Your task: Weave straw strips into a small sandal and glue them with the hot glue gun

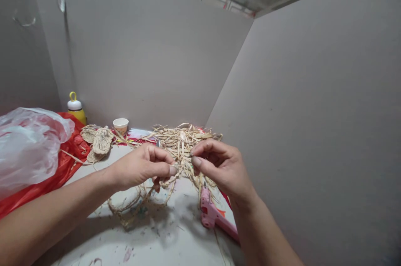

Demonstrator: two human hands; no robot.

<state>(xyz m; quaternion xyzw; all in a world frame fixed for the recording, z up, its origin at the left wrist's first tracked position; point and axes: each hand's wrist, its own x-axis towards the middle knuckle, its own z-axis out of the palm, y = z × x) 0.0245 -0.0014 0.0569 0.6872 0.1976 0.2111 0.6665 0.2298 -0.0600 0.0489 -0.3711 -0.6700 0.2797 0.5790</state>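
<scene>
My left hand [142,168] and my right hand [219,165] meet above the middle of the table, both pinched on a braided straw cord [138,203] that hangs from the fingers and loops down onto the tabletop. Thumb and forefinger of each hand press together around the straw where the cord ends. Behind the hands lies a loose pile of dry straw strips [180,138]. A pink glue gun [211,211] rests on the table just under my right wrist.
Finished woven straw pieces [98,143] lie at the back left beside a paper cup [120,125] and a yellow bottle [76,108]. A clear plastic bag [26,145] on red plastic [67,161] fills the left. Grey partition walls [307,111] close in behind and right.
</scene>
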